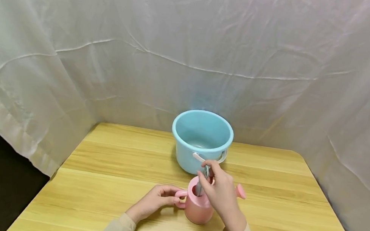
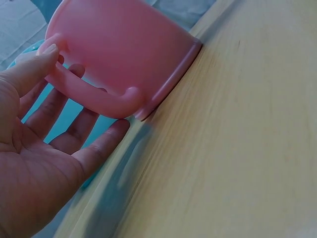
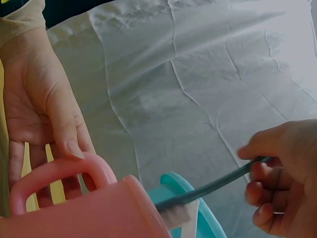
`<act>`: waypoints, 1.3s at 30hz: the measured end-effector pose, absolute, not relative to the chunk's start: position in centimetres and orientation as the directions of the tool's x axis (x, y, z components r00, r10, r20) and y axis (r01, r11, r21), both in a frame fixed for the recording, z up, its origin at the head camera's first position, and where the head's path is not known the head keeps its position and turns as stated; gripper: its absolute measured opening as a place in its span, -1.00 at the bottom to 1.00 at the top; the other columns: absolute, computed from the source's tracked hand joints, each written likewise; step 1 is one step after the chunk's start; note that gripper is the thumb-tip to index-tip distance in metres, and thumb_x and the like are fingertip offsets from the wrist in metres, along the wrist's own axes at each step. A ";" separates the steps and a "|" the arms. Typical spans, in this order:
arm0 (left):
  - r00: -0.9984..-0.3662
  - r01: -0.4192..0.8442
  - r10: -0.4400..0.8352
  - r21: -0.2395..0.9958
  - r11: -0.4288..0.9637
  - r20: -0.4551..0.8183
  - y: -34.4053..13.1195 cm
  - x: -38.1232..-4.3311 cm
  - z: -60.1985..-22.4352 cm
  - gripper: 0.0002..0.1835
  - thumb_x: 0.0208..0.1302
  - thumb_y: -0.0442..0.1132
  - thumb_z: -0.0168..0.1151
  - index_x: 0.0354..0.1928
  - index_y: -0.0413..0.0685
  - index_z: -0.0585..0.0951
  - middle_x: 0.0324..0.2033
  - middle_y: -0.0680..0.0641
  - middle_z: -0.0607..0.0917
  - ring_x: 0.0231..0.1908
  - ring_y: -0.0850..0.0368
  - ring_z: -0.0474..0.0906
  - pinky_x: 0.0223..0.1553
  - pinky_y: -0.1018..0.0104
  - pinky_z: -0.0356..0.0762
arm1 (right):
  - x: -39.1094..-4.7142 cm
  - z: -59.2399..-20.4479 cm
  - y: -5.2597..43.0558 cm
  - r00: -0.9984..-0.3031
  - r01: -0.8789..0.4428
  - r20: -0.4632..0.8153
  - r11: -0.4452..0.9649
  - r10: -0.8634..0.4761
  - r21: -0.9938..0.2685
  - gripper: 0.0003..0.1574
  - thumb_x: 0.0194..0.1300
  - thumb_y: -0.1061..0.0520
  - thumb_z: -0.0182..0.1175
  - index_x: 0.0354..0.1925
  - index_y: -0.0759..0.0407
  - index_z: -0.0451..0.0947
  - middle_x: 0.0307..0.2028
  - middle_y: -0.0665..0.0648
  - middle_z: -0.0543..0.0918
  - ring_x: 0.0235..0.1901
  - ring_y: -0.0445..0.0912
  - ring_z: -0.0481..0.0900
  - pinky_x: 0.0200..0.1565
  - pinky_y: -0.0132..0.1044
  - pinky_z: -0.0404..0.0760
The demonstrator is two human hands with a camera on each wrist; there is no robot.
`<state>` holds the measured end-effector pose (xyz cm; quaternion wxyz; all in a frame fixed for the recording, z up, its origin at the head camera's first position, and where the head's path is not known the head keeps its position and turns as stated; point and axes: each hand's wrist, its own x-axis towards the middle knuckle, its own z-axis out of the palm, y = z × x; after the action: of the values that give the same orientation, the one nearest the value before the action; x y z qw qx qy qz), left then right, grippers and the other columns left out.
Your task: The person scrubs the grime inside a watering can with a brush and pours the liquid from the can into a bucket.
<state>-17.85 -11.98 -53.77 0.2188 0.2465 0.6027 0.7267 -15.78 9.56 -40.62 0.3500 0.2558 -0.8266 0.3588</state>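
A pink watering can (image 1: 199, 210) stands upright on the wooden table, its round top opening facing up and its spout toward the right. My left hand (image 1: 156, 200) pinches the can's looped handle (image 2: 94, 96) between thumb and forefinger, while the other fingers stretch out behind it. Above the opening, my right hand (image 1: 221, 188) pinches the upper end of a slim grey-green long-handled tool (image 3: 213, 187). Its lower part reaches down to the can's opening, where a pale blurred patch shows beside it; the tool's far end cannot be made out.
Just behind the can stands a light blue bucket (image 1: 184, 153) with a white carrying handle (image 1: 198, 157) hanging at its front. Pale curtains (image 1: 175, 80) enclose the table's back and sides. Bare wooden tabletop (image 1: 279, 217) extends to both sides.
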 end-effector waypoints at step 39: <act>-0.793 -0.031 0.605 0.987 -0.155 0.070 -12.0 -17.6 -53.7 -0.66 0.40 -0.37 0.09 0.18 -0.23 0.55 0.11 -0.16 0.65 0.05 -0.37 0.58 0.17 0.13 0.59 | -16.9 -41.4 10.4 -0.791 -0.566 0.434 0.785 -0.431 -0.252 -0.83 0.14 0.23 0.35 -0.37 0.07 0.53 -0.59 -0.07 0.52 -0.57 -0.23 0.36 -0.51 -0.45 0.33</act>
<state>-17.63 -12.04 -53.69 0.2197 0.2345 0.6118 0.7228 -16.86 10.35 -41.36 0.1797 0.2686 -0.9275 0.1880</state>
